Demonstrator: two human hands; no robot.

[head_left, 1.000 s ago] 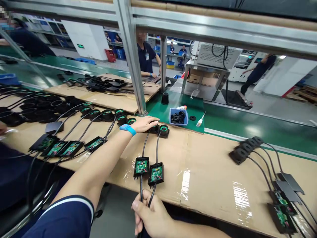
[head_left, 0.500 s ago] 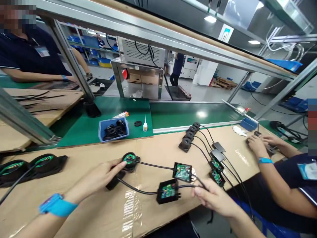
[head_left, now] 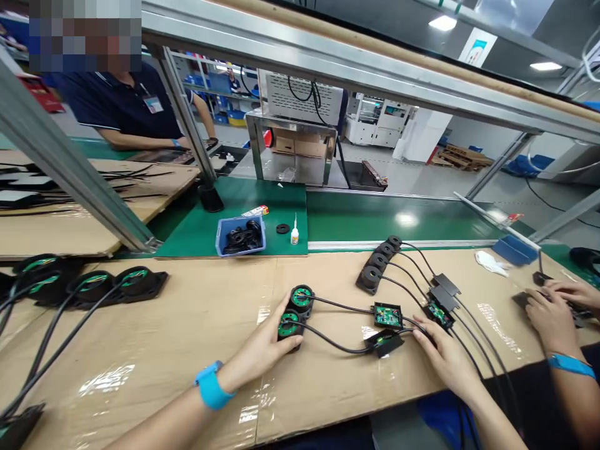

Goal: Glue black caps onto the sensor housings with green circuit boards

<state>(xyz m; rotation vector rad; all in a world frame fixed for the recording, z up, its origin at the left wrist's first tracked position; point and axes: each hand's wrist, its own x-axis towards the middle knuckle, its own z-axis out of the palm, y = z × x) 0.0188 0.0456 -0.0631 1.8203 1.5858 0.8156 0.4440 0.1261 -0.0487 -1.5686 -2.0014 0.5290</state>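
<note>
Head view: two round housings [head_left: 301, 300] are set side by side, touching, on the cardboard cover [head_left: 197, 331], nr ctr. They're gripped by the L hand [head_left: 262, 350], fingers laid along the L side, thumb at the near end. By the R hand [head_left: 443, 359] the black cables [head_left: 412, 324] are pinched btw thumb & fingers. Two circuit boxes [head_left: 388, 314] are held on those cables btw the hands, 1 lying flat w/ green board exposed, 1 tilted.

Just past the R hand, space is taken up by a 2nd cable set: row of housings [head_left: 372, 276] & grey lids [head_left: 446, 284], w/ cables run off toward the near edge. Farther R, a dark part is handled by a co-worker's hands [head_left: 553, 315], nr a white cloth [head_left: 491, 262] & a dark-blue tray [head_left: 515, 251]. On the green mat [head_left: 285, 199] are placed a blue bin [head_left: 222, 245] filled w/ black parts, a packet [head_left: 257, 211], a black ring [head_left: 282, 229], a dropper bottle [head_left: 295, 236] & a black cup [head_left: 210, 199]. The L board [head_left: 100, 231] is partly blocked by a slanted metal post [head_left: 75, 150].

Qty: held housings 2, their boxes 2; R row approx 4 housings, 2 lids seen; L group [head_left: 135, 284] min. 4 housings, cut off by the frame edge; bin, packet, ring, bottle, cup, cloth, tray 1 ea. Bin contents can't be counted.
</note>
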